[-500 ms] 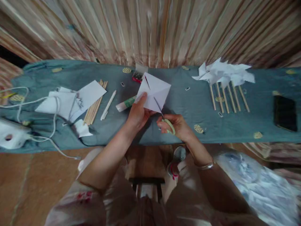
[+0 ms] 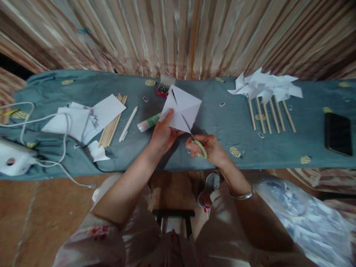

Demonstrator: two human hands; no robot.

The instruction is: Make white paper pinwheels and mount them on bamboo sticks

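Note:
A square white sheet of paper is pinched in my left hand, the thumb on top and the fingers beneath. One slit runs in from its upper left corner. My right hand grips scissors with pale green handles, and their blade lies across the paper's lower corner, pointing toward the middle. Partly under the paper's left side is a glue stick with a green label. Behind the sheet stands an open red box of small pins or tacks.
Paper pinwheels on wooden sticks lie to the right, with a black phone beyond. To the left are a white pen, a bundle of wooden sticks, paper sheets and a white power strip with cables.
Almost nothing differs. Both hands, the paper and the scissors keep nearly the same place; the view is a little sharper.

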